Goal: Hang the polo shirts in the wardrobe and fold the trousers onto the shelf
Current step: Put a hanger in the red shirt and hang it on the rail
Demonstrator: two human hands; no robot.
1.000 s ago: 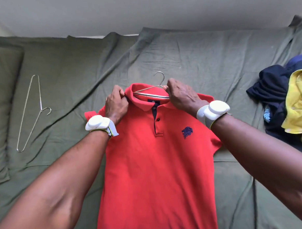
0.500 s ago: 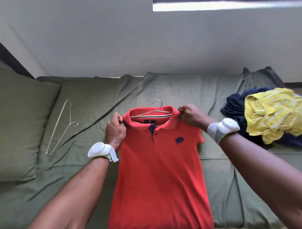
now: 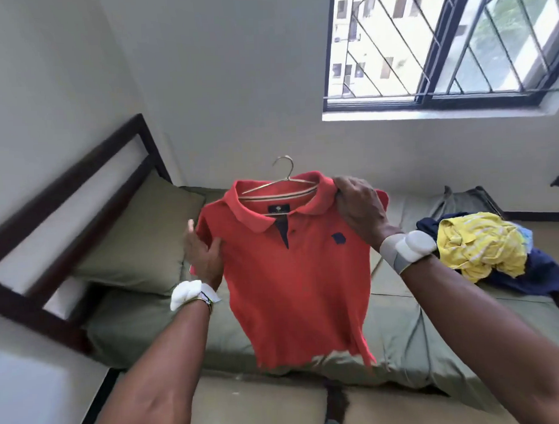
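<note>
One red polo shirt (image 3: 293,274), navy placket and chest logo, hangs on a wire hanger (image 3: 283,176) above the bed (image 3: 149,327); our right hand (image 3: 360,209) pinches its shoulder, our left hand (image 3: 203,255) grips its sleeve edge.

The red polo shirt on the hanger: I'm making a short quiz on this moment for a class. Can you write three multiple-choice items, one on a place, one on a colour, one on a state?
1. Where does the pile of other clothes lie?
A. on the bed, to the right of the shirt
B. on the window sill
C. on the pillow

2. What colour is the garment on top of that pile?
A. white
B. yellow
C. green

3. How is the red polo shirt held?
A. flat on the bed
B. folded in half
C. lifted off the bed, on a wire hanger

Key: 1 A, the pile lies on the bed. 2 B, the yellow garment tops it. 3 C, the red polo shirt hangs from the wire hanger, gripped by the right hand and left hand.
</note>
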